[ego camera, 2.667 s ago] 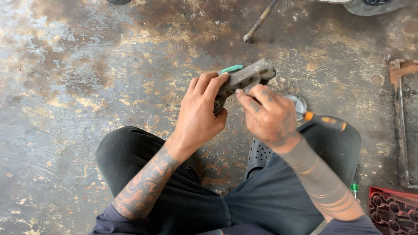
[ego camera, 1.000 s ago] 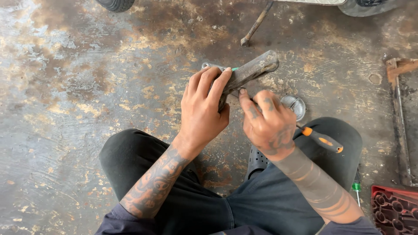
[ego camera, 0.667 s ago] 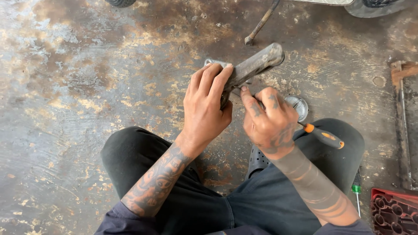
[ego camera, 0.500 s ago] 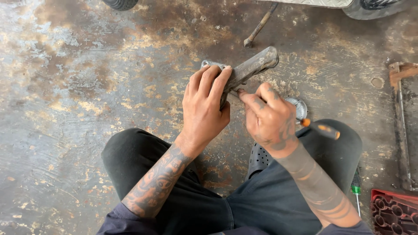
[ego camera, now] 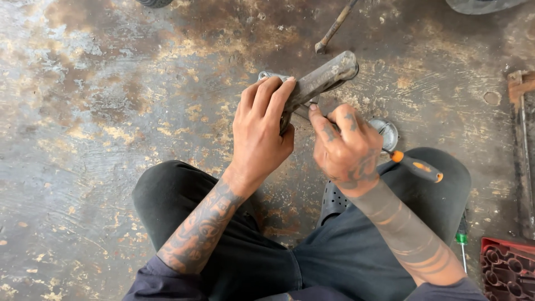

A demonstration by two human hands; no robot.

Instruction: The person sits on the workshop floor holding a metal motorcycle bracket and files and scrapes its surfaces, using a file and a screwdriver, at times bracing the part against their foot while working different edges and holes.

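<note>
I sit cross-legged on a stained concrete floor. My left hand is wrapped around the lower end of a long grey metal part, which is held tilted up to the right above the floor. My right hand is just right of it, with thumb and fingers pinched together against the part's underside; what they pinch is hidden. A screwdriver with an orange and black handle sticks out from behind my right hand, over my right knee.
A round metal cap lies on the floor by my right hand. A thin metal rod lies at the top. A green-handled screwdriver, a red socket tray and a rusty tool are at the right.
The metal part has been turned and raised a little in my left hand. My right hand has moved in closer under it. A green piece seen behind the part at first no longer shows.
</note>
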